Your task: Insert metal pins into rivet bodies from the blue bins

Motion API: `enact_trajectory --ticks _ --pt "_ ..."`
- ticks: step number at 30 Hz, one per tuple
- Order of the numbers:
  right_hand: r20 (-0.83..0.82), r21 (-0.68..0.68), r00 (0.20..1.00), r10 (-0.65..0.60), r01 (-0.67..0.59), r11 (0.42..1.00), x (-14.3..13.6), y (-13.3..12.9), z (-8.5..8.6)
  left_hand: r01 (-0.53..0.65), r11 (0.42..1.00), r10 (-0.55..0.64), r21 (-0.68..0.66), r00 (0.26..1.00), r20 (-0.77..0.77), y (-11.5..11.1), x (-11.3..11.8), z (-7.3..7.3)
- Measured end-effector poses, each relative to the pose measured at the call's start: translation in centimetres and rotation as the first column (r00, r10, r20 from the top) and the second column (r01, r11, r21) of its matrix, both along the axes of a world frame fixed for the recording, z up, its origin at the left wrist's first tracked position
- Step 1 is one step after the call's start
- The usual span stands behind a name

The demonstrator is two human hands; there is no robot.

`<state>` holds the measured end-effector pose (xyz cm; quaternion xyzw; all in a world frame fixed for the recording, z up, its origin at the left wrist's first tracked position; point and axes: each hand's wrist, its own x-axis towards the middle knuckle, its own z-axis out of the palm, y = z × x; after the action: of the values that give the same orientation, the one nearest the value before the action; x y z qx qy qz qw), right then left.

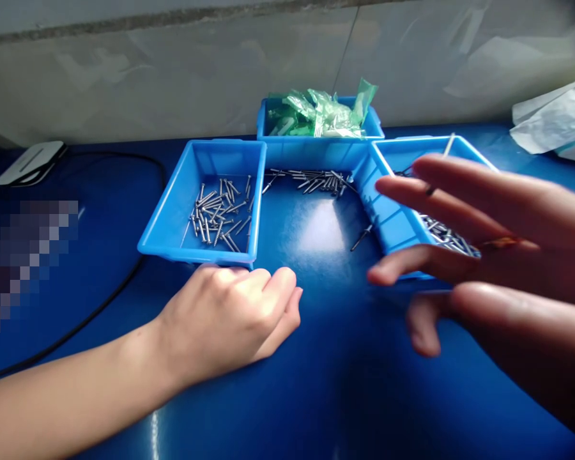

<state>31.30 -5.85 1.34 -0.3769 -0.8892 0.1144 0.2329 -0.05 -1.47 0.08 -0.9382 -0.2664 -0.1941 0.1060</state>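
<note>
My left hand (230, 313) is curled into a fist on the blue table, just in front of the left blue bin (196, 255). Its fingers fold under, so anything inside them is hidden. Loose silver screws (213, 214) lie in that bin. My right hand (489, 243), slightly blurred, hovers over the right blue bin (395, 220) with its fingers spread and nothing visibly held. Slim metal pieces (445, 236) show in this bin beneath the fingers. A thin pale stick (449, 144) pokes up behind the fingertips; I cannot tell what it rests on.
A rear blue bin (311, 152) holds crumpled green plastic bags (321, 112). Rivet-like pins (323, 181) lie heaped before it, with another pin (361, 237) beside the right bin. A black cable (103, 306) curves along the left. White sheeting (556, 115) lies far right.
</note>
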Motion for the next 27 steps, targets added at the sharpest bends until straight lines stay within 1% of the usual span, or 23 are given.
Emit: enact_trajectory --ticks 1,4,6,8,10,13,17,21,27 --pt "-0.01 -0.01 1.0 0.004 -0.004 1.0 0.5 0.1 -0.5 -0.003 1.0 0.003 -0.004 1.0 -0.001 0.0 0.0 0.0" --pt "0.028 0.052 0.999 -0.023 0.022 0.998 1.4 0.2 -1.8 -0.014 1.0 0.014 -0.011 1.0 0.002 0.1 0.0 0.0" --pt "0.06 0.091 0.998 -0.034 0.028 0.995 1.0 0.0 -2.5 -0.015 1.0 0.015 -0.018 1.0 -0.004 0.0 -0.1 0.1" --pt "0.071 0.1 0.997 -0.039 0.031 0.995 0.1 -0.2 -2.8 -0.016 1.0 0.016 -0.024 1.0 -0.006 -0.1 -0.2 0.2" --pt "0.08 0.099 0.996 -0.045 0.037 0.994 -1.2 -0.3 -2.8 -0.01 1.0 0.01 -0.028 1.0 -0.01 -0.1 -0.3 0.2" --pt "0.103 0.1 0.993 -0.051 0.041 0.994 -3.2 -0.3 -2.4 -0.002 1.0 0.002 -0.016 1.0 -0.019 0.0 -0.2 0.2" --pt "0.154 0.132 0.988 -0.022 0.001 0.991 -5.0 0.0 -1.6 -0.005 1.0 0.005 -0.021 1.0 -0.011 0.1 -0.1 0.0" --pt "0.212 0.19 0.977 -0.021 -0.02 0.981 -5.9 0.3 -1.6 0.002 0.999 -0.003 -0.034 1.0 -0.01 0.1 -0.1 -0.1" --pt "0.256 0.302 0.962 -0.09 0.008 0.953 -6.7 0.3 -2.4 0.014 0.997 -0.015 -0.073 1.0 -0.006 0.2 -0.1 -0.2"
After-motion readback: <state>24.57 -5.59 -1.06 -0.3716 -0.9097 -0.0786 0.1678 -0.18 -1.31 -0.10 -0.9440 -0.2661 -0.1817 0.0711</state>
